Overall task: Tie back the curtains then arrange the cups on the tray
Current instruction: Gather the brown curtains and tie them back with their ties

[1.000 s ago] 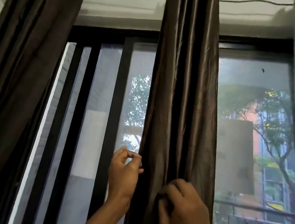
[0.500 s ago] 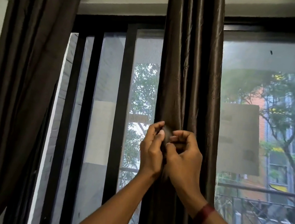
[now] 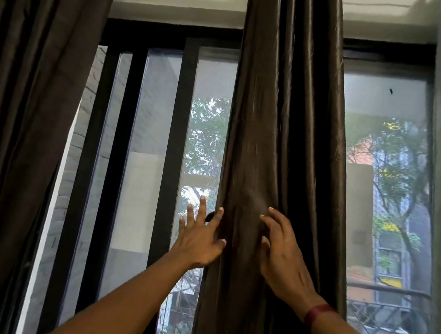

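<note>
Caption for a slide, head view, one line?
Open left hand and right hand at the gathered middle curtain before a window.

A black-framed window [image 3: 177, 134] shows trees [image 3: 206, 137] and an orange building [image 3: 361, 152] outside.

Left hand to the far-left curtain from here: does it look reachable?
Probably yes. The left hand is open, fingers spread, holding nothing, at the left edge of the middle curtain. Between it and the far-left curtain only the window frame shows, set behind, so the way looks free.
</note>
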